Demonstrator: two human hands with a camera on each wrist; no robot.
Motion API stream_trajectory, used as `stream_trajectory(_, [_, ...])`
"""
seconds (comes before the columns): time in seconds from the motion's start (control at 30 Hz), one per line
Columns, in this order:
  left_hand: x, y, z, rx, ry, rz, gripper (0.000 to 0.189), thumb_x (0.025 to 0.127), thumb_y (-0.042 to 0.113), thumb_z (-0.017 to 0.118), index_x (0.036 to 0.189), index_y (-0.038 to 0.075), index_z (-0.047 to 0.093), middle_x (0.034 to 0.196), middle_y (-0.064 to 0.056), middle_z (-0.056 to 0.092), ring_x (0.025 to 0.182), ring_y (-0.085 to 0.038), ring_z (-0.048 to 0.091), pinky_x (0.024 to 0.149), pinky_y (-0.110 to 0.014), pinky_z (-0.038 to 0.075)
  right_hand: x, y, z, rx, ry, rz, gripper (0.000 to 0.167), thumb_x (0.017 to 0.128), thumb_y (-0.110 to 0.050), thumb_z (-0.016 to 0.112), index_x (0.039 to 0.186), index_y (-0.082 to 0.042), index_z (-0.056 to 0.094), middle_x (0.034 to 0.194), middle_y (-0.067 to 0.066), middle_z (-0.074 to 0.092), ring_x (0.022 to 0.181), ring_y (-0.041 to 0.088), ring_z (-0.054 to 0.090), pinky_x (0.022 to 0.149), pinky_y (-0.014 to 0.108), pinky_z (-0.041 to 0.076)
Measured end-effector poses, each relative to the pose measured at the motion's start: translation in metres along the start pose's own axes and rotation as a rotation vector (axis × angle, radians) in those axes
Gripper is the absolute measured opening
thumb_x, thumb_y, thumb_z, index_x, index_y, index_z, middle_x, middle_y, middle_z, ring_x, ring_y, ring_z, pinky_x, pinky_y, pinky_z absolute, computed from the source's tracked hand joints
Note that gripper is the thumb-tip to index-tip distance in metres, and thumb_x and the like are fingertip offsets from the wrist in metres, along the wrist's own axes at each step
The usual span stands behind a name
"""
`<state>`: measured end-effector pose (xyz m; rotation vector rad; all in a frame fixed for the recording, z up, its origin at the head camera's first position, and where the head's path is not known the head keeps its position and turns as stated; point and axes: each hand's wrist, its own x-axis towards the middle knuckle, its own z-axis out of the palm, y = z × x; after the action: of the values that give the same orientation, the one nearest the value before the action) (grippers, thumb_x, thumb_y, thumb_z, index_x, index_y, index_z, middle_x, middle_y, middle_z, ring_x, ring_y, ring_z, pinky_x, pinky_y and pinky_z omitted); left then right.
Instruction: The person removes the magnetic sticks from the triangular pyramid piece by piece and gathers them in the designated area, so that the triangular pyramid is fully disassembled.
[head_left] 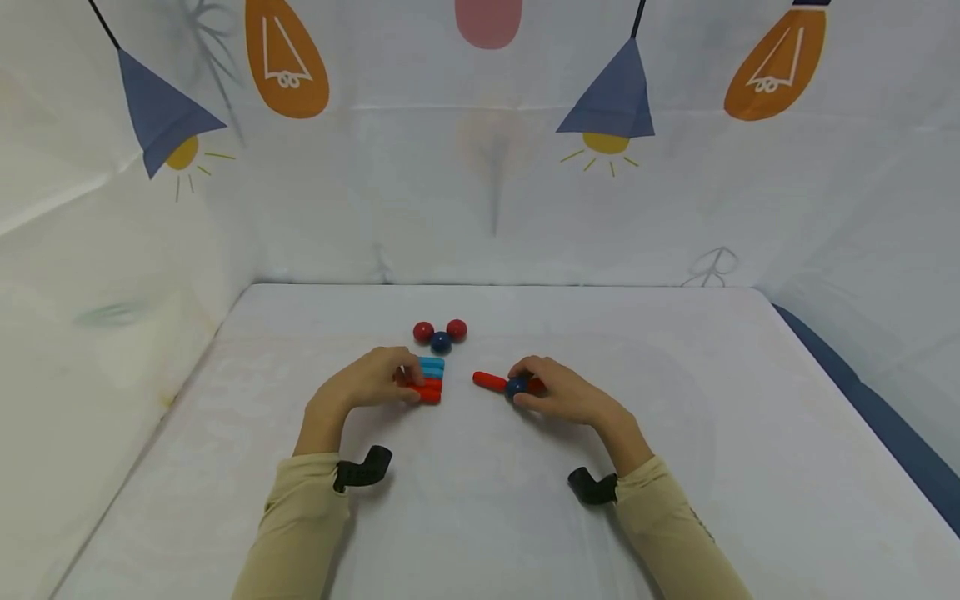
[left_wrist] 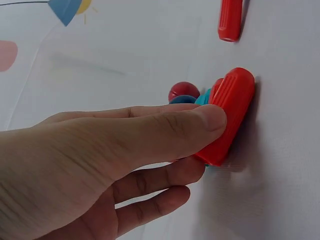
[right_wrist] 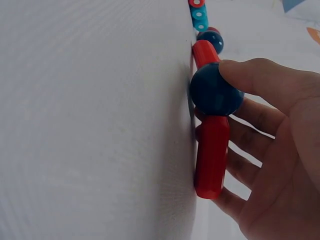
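My left hand grips a side-by-side row of short ridged building rods, its thumb on the outermost red rod. Beside the red rods lie light blue rods in the same row. Thumb and fingers of my right hand pinch a dark blue ball. A red rod sticks out from this ball to the left. On its other side, a second red rod meets the ball, partly covered by the hand in the head view.
Behind the row, two red balls and another dark blue ball sit close together on the white tabletop. A white cloth backdrop printed with lamps and bulbs rises past the table's far edge.
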<state>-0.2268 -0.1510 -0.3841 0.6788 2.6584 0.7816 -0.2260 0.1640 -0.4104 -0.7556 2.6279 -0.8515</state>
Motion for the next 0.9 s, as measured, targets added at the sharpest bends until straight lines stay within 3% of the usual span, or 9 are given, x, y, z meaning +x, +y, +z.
stream_trajectory(0.33, [0.002,-0.005,0.002,-0.035,-0.003,0.001,0.011,0.083,0.011,0.071,0.08,0.014,0.061,0.083,0.0,0.057,0.078,-0.016,0.052,0.069,-0.028,0.045,-0.001,0.001,-0.001,0.0,-0.002,-0.009,0.036,0.09,-0.027,0.063,0.122,-0.015,0.054,0.114,0.001,0.057,0.105,0.016,0.051,0.095,0.038,0.044])
stream_trajectory(0.47, [0.003,-0.001,0.003,-0.021,0.025,0.008,0.01,0.084,0.014,0.07,0.082,0.014,0.06,0.081,-0.001,0.054,0.078,-0.016,0.05,0.067,-0.028,0.044,-0.002,0.001,-0.002,-0.004,-0.005,-0.014,0.036,0.09,-0.028,0.063,0.122,-0.015,0.054,0.113,0.0,0.058,0.104,0.015,0.051,0.094,0.037,0.044])
stream_trajectory(0.63, [0.011,0.013,0.012,0.039,0.074,0.054,0.012,0.086,0.02,0.068,0.094,0.014,0.061,0.084,0.0,0.054,0.079,-0.014,0.05,0.068,-0.028,0.043,-0.002,0.0,-0.003,-0.003,-0.007,-0.019,0.036,0.09,-0.028,0.063,0.122,-0.015,0.054,0.113,-0.001,0.058,0.103,0.015,0.051,0.094,0.037,0.044])
stream_trajectory(0.77, [0.022,0.029,0.028,0.105,0.085,0.08,0.022,0.087,0.024,0.067,0.107,0.016,0.062,0.098,-0.001,0.057,0.089,-0.015,0.054,0.076,-0.031,0.047,-0.001,0.001,-0.002,0.001,-0.018,-0.017,0.036,0.09,-0.027,0.064,0.122,-0.015,0.054,0.113,0.0,0.058,0.104,0.016,0.051,0.094,0.037,0.044])
stream_trajectory(0.9, [0.033,0.042,0.047,0.151,0.137,0.12,0.028,0.086,0.022,0.069,0.112,0.017,0.062,0.112,-0.003,0.058,0.099,-0.017,0.056,0.087,-0.034,0.05,-0.001,0.004,-0.001,0.006,-0.029,-0.03,0.035,0.089,-0.029,0.064,0.121,-0.018,0.054,0.112,-0.001,0.058,0.103,0.015,0.051,0.093,0.037,0.044])
